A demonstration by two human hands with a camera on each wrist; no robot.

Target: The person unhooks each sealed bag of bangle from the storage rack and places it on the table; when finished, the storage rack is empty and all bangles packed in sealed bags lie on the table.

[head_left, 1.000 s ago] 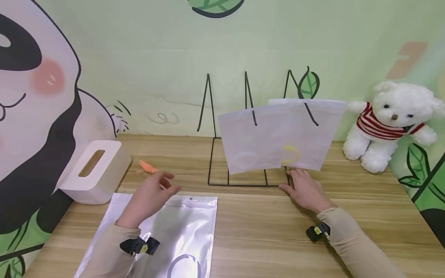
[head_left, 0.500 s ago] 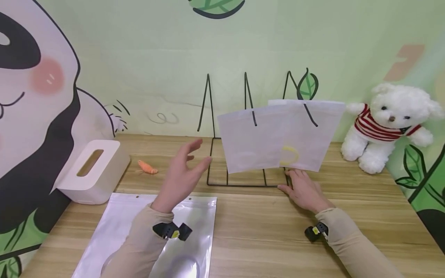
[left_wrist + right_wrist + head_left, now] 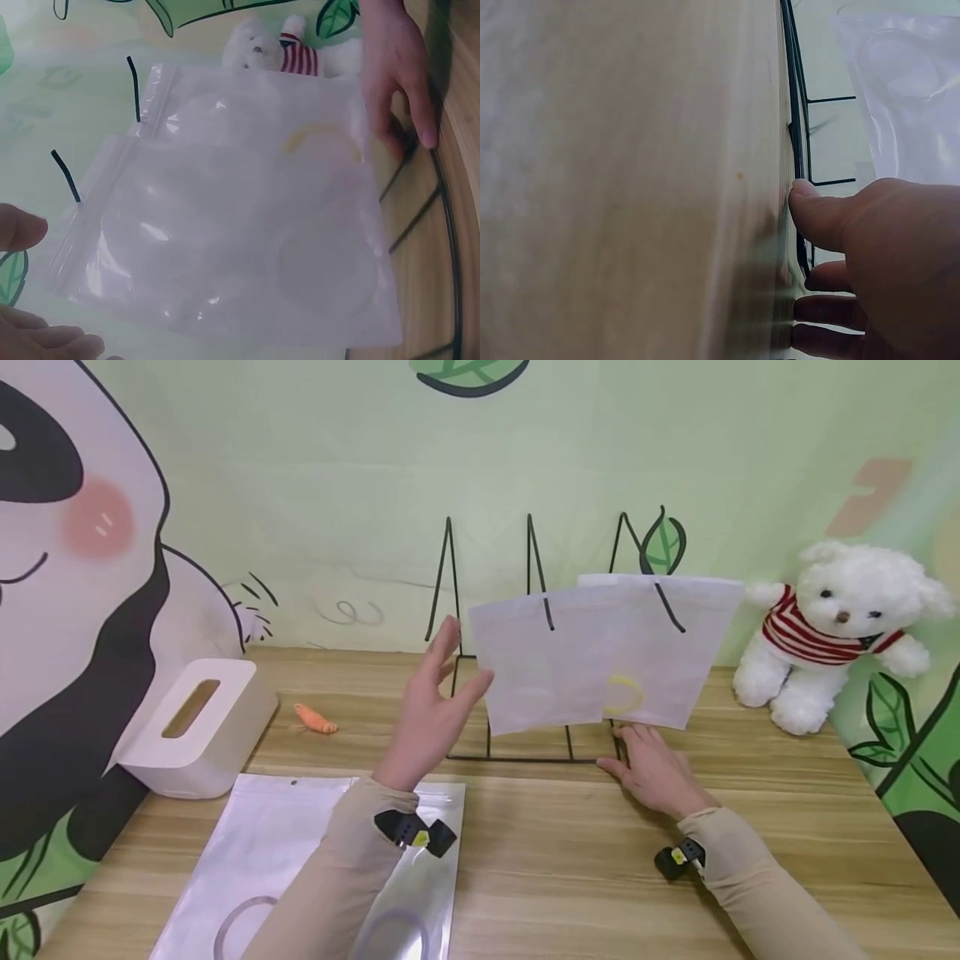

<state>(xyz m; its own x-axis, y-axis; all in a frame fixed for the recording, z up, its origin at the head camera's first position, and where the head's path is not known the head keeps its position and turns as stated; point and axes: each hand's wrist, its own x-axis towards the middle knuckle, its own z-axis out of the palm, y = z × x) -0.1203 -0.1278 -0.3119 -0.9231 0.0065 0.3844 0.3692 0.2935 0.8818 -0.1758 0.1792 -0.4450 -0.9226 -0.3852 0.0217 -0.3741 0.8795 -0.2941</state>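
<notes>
A black wire display rack (image 3: 528, 760) stands on the table with three upright hooks. From its middle and right hooks hang two whitish zip bags; the left bag (image 3: 543, 668) overlaps the right bag (image 3: 678, 652), which shows a yellow ring. My right hand (image 3: 660, 772) grips the rack's front right corner, its thumb (image 3: 814, 214) against the wire in the right wrist view. My left hand (image 3: 435, 710) is raised with fingers spread, holding nothing, beside the left bag's edge and just below the left hook (image 3: 442, 577). Whether it touches the bag I cannot tell.
A shiny zip bag (image 3: 255, 852) with ring shapes lies flat under my left forearm. At left are a white tissue box (image 3: 202, 727) and a small orange shrimp-like piece (image 3: 315, 718). A white teddy bear (image 3: 832, 635) in a striped shirt sits at right.
My left hand has moved right and up, from above the flat bag to the rack's left side, its fingers spreading. The right hand stays on the rack's corner.
</notes>
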